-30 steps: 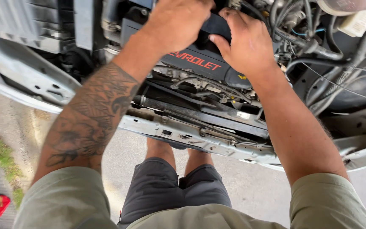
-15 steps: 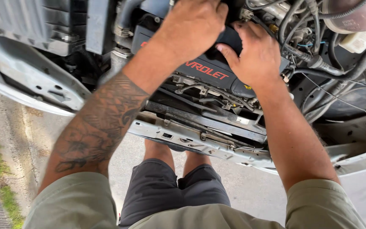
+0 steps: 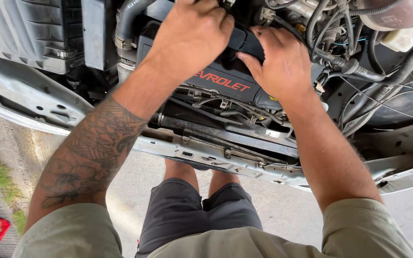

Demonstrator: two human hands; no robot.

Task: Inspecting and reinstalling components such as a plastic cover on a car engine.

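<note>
Gripping a smooth black rubber hose (image 3: 248, 42) at top centre, my left hand (image 3: 194, 36) and right hand (image 3: 283, 64) clasp it over the ribbed plastic engine cover (image 3: 225, 83); long axis runs upper-left to lower-right.

Two hands are showing: one left hand (image 3: 192, 36) and one right hand (image 3: 280, 62), both lying on one black engine cover (image 3: 225, 79). One thick black intake hose (image 3: 127, 21) is rising at upper left. One metal front crossbar (image 3: 206, 153) is running beneath the engine. One white fluid tank (image 3: 405, 38) is sitting at upper right. Two bare legs (image 3: 201, 177) are standing below.
</note>
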